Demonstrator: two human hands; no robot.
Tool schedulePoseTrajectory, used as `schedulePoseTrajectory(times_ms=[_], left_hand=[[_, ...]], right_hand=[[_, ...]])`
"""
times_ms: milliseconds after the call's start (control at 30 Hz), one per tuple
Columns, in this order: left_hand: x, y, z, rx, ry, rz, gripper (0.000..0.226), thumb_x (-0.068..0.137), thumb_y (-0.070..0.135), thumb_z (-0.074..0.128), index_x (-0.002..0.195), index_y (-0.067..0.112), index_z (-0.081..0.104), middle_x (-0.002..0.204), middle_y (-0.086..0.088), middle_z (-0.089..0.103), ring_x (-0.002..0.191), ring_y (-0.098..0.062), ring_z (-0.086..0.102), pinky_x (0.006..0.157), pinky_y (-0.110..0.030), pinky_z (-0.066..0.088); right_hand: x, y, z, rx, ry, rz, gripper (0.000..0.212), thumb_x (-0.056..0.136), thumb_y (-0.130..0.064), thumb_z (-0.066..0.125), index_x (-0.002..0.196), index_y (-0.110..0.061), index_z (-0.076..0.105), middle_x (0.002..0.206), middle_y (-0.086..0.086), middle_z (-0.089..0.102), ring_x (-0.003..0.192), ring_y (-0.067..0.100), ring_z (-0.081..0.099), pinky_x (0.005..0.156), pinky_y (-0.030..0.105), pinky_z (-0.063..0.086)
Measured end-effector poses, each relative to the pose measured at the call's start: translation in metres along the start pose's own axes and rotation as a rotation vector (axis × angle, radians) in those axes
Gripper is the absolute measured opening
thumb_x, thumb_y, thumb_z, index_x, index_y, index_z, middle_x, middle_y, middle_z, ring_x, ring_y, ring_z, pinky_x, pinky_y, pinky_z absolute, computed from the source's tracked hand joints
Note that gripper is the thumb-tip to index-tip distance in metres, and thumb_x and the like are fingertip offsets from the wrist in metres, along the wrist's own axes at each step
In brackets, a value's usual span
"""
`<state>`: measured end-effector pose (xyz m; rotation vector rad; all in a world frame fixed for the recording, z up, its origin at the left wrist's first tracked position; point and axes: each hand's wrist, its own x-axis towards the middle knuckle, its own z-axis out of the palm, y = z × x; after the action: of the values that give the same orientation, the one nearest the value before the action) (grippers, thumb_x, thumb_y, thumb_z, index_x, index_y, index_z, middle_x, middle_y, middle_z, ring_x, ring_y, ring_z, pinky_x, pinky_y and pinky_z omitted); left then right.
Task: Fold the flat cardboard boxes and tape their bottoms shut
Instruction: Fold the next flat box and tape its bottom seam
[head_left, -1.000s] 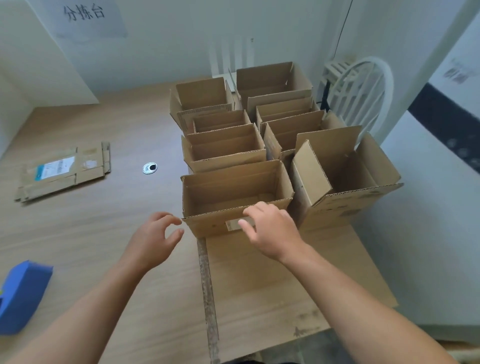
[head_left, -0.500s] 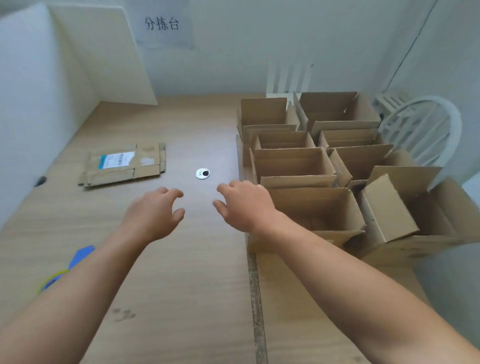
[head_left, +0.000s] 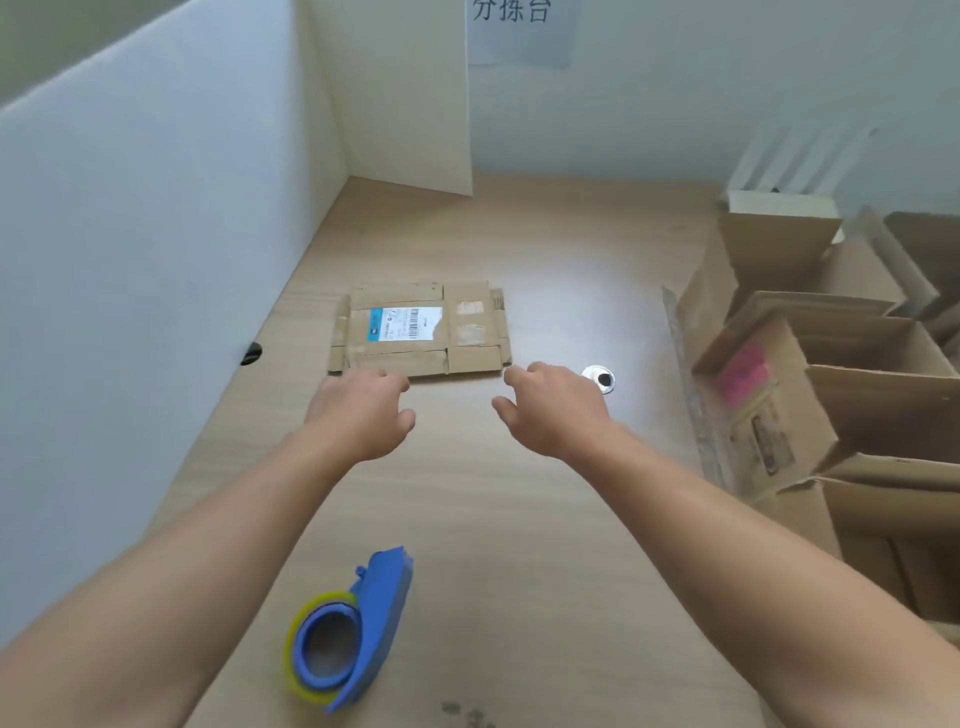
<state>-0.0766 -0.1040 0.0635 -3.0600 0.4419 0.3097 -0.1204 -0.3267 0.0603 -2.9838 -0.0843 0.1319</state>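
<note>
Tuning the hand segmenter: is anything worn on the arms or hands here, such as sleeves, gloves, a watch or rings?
Nothing worn shows. The left hand and right hand are ungloved, with no ring, watch or band visible. Both arms are bare right to the frame edge, so no sleeve is in view. No markings or tags either.

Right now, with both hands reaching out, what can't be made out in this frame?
The label on the flat cardboard box: head view, print too small to read.
Folded boxes: cut off by the right edge; their bottoms face down, so taping is hidden.
Left hand: its fingers cover that box's near edge; contact unclear.
Wall sign: top cut off by the upper edge.
</note>
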Motion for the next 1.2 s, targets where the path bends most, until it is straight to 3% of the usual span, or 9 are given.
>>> schedulePoseTrajectory(times_ms=[300, 467, 600, 700, 800, 900, 967, 1067, 1200], left_hand=[[0.099, -0.072, 0.032, -0.124, -0.066, -0.099, 0.049, 0.094, 0.040, 0.047, 0.140, 0.024, 0.048, 0.137, -0.002, 0.052, 0.123, -0.027, 0.048, 0.095, -0.039, 0.044], [0.136, -0.093, 0.059, -0.272, -0.096, -0.234, 0.049, 0.091, 0.033, 0.050, 0.139, 0.021, 0.048, 0.138, -0.006, 0.048, 0.124, -0.032, 0.046, 0.098, -0.042, 0.044], [0.156, -0.097, 0.078, -0.438, -0.082, -0.254, 0.053, 0.091, 0.031, 0.051, 0.142, 0.017, 0.043, 0.143, -0.009, 0.042, 0.127, -0.032, 0.042, 0.103, -0.045, 0.042], [0.165, -0.094, 0.091, -0.555, -0.075, -0.285, 0.055, 0.091, 0.031, 0.055, 0.141, 0.013, 0.042, 0.143, -0.011, 0.040, 0.129, -0.034, 0.039, 0.106, -0.042, 0.038], [0.169, -0.091, 0.100, -0.656, -0.021, -0.377, 0.054, 0.090, 0.035, 0.059, 0.137, 0.015, 0.044, 0.139, -0.013, 0.041, 0.125, -0.036, 0.038, 0.104, -0.039, 0.034], [0.167, -0.090, 0.104, -0.759, 0.007, -0.505, 0.064, 0.087, 0.045, 0.064, 0.140, 0.015, 0.042, 0.137, -0.015, 0.040, 0.124, -0.036, 0.043, 0.104, -0.039, 0.036], [0.163, -0.093, 0.106, -0.852, 0.003, -0.552, 0.063, 0.085, 0.050, 0.066, 0.135, 0.016, 0.050, 0.128, -0.010, 0.043, 0.113, -0.029, 0.052, 0.095, -0.033, 0.042], [0.150, -0.093, 0.106, -1.047, 0.016, -0.461, 0.052, 0.083, 0.048, 0.071, 0.126, 0.021, 0.060, 0.121, -0.003, 0.049, 0.100, -0.018, 0.058, 0.091, -0.026, 0.043], [0.121, -0.073, 0.097, -1.329, 0.046, -0.359, 0.057, 0.081, 0.035, 0.079, 0.127, 0.023, 0.048, 0.122, 0.000, 0.062, 0.107, -0.015, 0.063, 0.099, -0.042, 0.050]], right_hand=[[0.101, -0.022, 0.043, 0.015, -0.161, 0.164, 0.033, 0.099, -0.044, 0.040, 0.114, -0.019, 0.056, 0.111, 0.004, 0.059, 0.104, 0.031, 0.056, 0.073, 0.036, 0.037], [0.146, -0.018, 0.061, 0.645, -0.153, 0.561, 0.047, 0.093, -0.033, 0.048, 0.137, -0.020, 0.051, 0.128, 0.003, 0.057, 0.109, 0.023, 0.054, 0.086, 0.034, 0.046], [0.174, -0.015, 0.074, 0.762, -0.069, 0.604, 0.057, 0.095, -0.034, 0.053, 0.149, -0.021, 0.039, 0.148, 0.007, 0.043, 0.121, 0.024, 0.050, 0.096, 0.035, 0.044], [0.191, -0.012, 0.082, 0.807, -0.074, 0.647, 0.062, 0.095, -0.035, 0.055, 0.152, -0.024, 0.033, 0.150, 0.005, 0.042, 0.132, 0.028, 0.045, 0.102, 0.037, 0.041], [0.199, -0.011, 0.091, 0.875, -0.125, 0.684, 0.070, 0.093, -0.041, 0.059, 0.154, -0.026, 0.027, 0.148, 0.004, 0.045, 0.133, 0.028, 0.045, 0.107, 0.038, 0.039], [0.197, -0.007, 0.095, 0.883, -0.123, 0.774, 0.081, 0.087, -0.053, 0.062, 0.155, -0.032, 0.022, 0.154, 0.006, 0.030, 0.138, 0.034, 0.035, 0.113, 0.049, 0.034], [0.184, 0.000, 0.095, 0.905, -0.167, 0.823, 0.092, 0.079, -0.067, 0.063, 0.155, -0.036, 0.020, 0.156, 0.007, 0.020, 0.140, 0.036, 0.031, 0.115, 0.053, 0.030], [0.155, 0.006, 0.094, 0.961, -0.238, 0.807, 0.111, 0.056, -0.087, 0.061, 0.151, -0.043, 0.026, 0.154, 0.003, 0.017, 0.140, 0.034, 0.032, 0.115, 0.054, 0.028], [0.114, 0.010, 0.092, 1.053, -0.236, 0.829, 0.120, 0.045, -0.090, 0.063, 0.150, -0.049, 0.020, 0.157, -0.002, 0.013, 0.144, 0.032, 0.026, 0.114, 0.055, 0.026]])
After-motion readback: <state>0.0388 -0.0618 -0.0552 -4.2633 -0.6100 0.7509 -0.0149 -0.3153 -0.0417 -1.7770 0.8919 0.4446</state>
